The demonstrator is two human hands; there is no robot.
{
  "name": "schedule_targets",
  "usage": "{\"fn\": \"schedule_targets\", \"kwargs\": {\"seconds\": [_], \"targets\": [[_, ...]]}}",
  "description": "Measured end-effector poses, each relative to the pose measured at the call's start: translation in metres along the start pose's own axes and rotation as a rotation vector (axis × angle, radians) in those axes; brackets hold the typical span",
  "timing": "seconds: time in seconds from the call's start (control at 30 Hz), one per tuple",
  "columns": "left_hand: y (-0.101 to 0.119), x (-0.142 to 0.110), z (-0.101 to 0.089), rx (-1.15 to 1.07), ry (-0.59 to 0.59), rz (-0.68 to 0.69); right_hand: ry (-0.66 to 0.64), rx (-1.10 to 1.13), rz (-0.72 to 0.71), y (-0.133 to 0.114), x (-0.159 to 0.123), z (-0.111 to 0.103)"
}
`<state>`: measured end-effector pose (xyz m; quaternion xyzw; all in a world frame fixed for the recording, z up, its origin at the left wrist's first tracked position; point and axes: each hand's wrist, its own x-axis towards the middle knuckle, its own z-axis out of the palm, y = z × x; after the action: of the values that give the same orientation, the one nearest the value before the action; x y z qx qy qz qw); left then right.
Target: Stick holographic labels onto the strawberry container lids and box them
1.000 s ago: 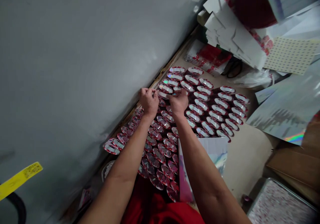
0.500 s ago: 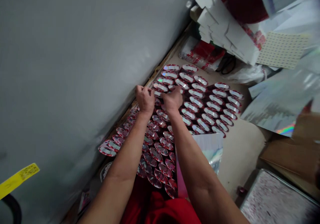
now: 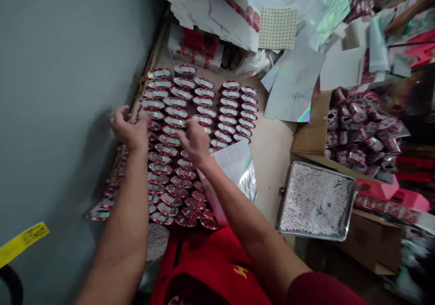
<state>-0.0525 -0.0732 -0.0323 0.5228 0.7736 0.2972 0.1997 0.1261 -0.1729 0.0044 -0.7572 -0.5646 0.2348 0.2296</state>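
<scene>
Rows of red-edged, oval-topped small packets (image 3: 160, 168) with silvery tops stand packed together on the table. Over the left-hand rows, beside the wall, my left hand (image 3: 129, 128) is raised with thumb and fingers apart, and I see nothing in it. My right hand (image 3: 197, 142) hovers over the middle rows, thumb apart from the fingers; slight blur softens its fingertips. Beneath my right forearm lies a shiny silver sheet (image 3: 234, 162), covering part of the rows.
A grey wall (image 3: 68, 69) borders the left side. White folded cards (image 3: 210, 12) and a dotted sticker sheet (image 3: 277, 27) lie at the back. To the right are a metal tray of pale bits (image 3: 314, 200) and a cardboard box (image 3: 311, 137) full of red-and-silver packets.
The view has swung right, bringing the full tray and the box of packets into sight. My hands have moved farther apart, and their fingers have opened.
</scene>
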Motion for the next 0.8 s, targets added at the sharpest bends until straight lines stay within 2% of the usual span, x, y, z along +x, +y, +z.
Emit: {"fn": "schedule_targets", "kwargs": {"seconds": [0.03,0.07,0.13,0.17,0.23,0.3,0.37,0.43,0.53,0.67,0.8], "targets": [[0.005,-0.028,-0.010,-0.016,-0.009,0.091,0.092,-0.008,-0.034,0.027,-0.027,-0.018],[0.008,-0.061,-0.020,-0.042,-0.049,0.173,0.203,-0.027,0.008,0.058,-0.054,-0.037],[0.008,-0.133,-0.033,-0.063,-0.172,0.237,0.409,-0.069,0.253,0.121,-0.099,-0.072],[0.006,-0.167,-0.036,-0.061,-0.226,0.215,0.439,-0.091,0.375,0.150,-0.116,-0.086],[0.000,-0.225,-0.033,-0.060,-0.342,0.146,0.319,-0.005,0.523,0.193,-0.137,-0.104],[-0.004,-0.262,-0.024,-0.051,-0.405,0.132,0.205,0.177,0.577,0.215,-0.145,-0.109],[-0.004,-0.278,-0.012,-0.056,-0.385,0.124,0.188,0.303,0.533,0.220,-0.146,-0.108],[-0.002,-0.281,-0.006,-0.103,-0.326,0.055,0.212,0.357,0.447,0.216,-0.148,-0.107],[0.004,-0.281,-0.009,-0.308,-0.316,-0.067,0.189,0.492,0.375,0.207,-0.153,-0.113],[0.004,-0.291,-0.024,-0.607,-0.387,-0.109,0.051,0.767,0.392,0.201,-0.160,-0.129],[-0.003,-0.299,-0.034,-0.640,-0.545,-0.131,-0.152,0.960,0.444,0.200,-0.165,-0.146]]}}
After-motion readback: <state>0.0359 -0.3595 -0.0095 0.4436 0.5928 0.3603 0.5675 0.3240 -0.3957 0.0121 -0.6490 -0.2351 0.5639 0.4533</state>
